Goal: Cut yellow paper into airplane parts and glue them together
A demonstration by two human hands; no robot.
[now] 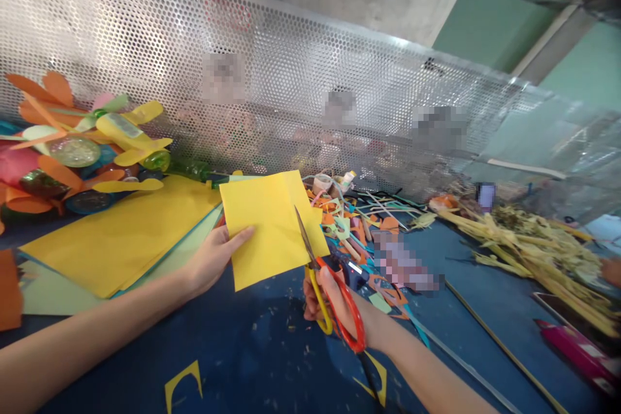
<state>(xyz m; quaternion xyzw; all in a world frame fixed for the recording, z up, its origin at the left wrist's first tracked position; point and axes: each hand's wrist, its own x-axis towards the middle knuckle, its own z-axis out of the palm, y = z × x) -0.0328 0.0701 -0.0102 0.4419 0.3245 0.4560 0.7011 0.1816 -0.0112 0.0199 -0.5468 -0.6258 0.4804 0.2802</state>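
Note:
My left hand [213, 259] pinches the left edge of a yellow sheet of paper [266, 226], thumb on top and fingers behind it. The sheet is held up above the dark blue table. In my right hand [334, 304] is a pair of scissors [356, 330] with one red and one yellow handle loop. Its blades point up and away from me at the right part of the sheet, and one blade lies in front of the paper. Where the other blade runs is hidden. Yellow paper offcuts [184, 381] lie on the table below.
Yellow sheets [126, 233] lie over pale green ones at left, near paper flowers and plastic bottles [179, 165]. Coloured scraps [344, 226] cover the middle right. Dried husks [533, 239] and a pink packet [577, 349] lie at right. A perforated metal screen [281, 71] stands behind.

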